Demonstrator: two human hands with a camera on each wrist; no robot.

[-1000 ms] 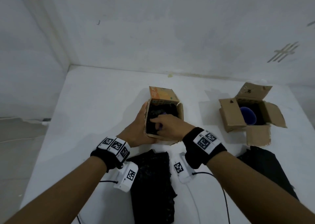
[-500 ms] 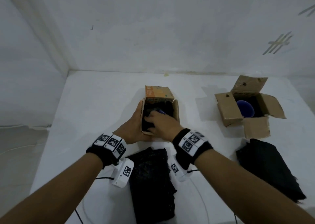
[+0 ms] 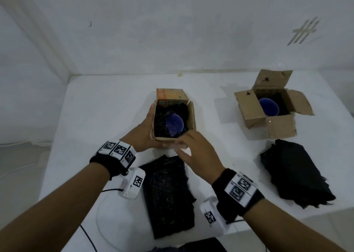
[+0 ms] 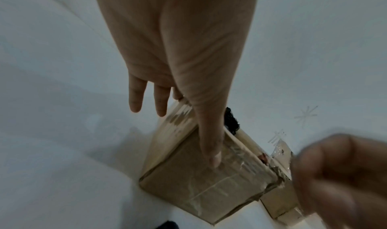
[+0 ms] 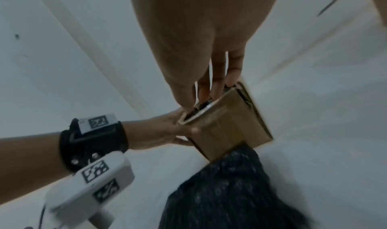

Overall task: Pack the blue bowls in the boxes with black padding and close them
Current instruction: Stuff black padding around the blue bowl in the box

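The small open brown cardboard box (image 3: 191, 117) is gripped at its left wall and near corner by the left hand (image 3: 141, 135), the thumb laid flat along the near face and the fingers wrapped round the far side, as seen in the left wrist view (image 4: 188, 77). The right hand (image 3: 195, 152) is shown at the near right corner of the same box, its fingers (image 5: 217, 77) hooked over the top edge; the view is blurred, but a light grasp on the rim is indicated. Inside this box a round blue bowl (image 3: 173, 125) is seated upright in crumpled black padding (image 3: 162, 117). A flat sheet of black padding (image 3: 168, 196) is laid on the white table (image 3: 107, 108) just in front of the box, between the forearms. To the right, well apart, a second cardboard box with all four flaps spread open (image 3: 249, 106) is seen holding another blue bowl (image 3: 269, 107); a folded black padding sheet (image 3: 295, 173) lies near it.
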